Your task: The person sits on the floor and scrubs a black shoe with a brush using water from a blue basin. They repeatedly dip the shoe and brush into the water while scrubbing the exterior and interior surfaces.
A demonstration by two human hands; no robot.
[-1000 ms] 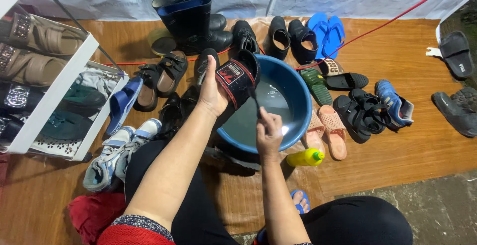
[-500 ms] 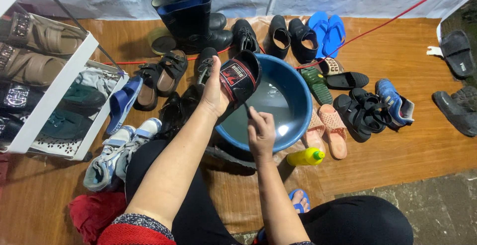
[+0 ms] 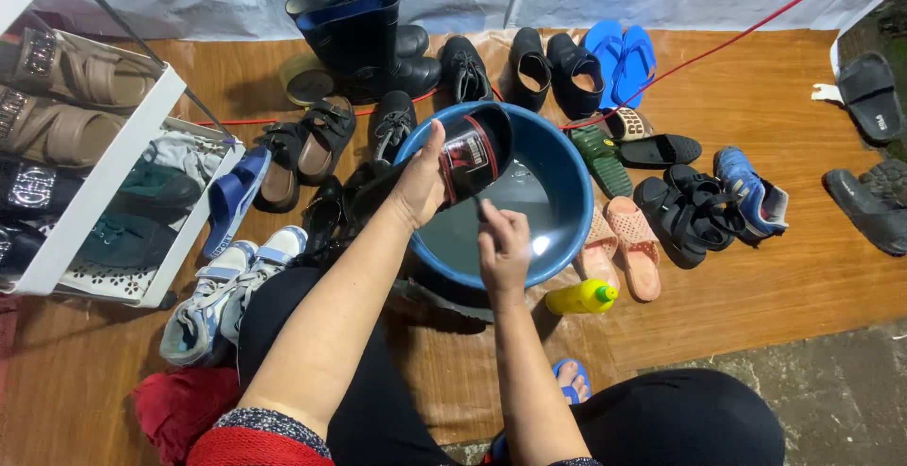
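Over the blue basin [image 3: 567, 197], I hold a black slipper [image 3: 477, 152] with a red-and-white patch, tilted, its far end above the water. My left hand [image 3: 420, 187] is clamped around its near edge. My right hand [image 3: 504, 249] is closed on a small dark tool, touching the slipper's underside. A yellow bottle [image 3: 581, 297] lies just beside the basin; pink sandals [image 3: 624, 244] lie to its right.

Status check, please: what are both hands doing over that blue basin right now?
Left hand grips black slide sandal over blue basin. Right hand pinches a small tool against the sandal, kind unclear. Nothing blocking; yellow bottle beside basin.
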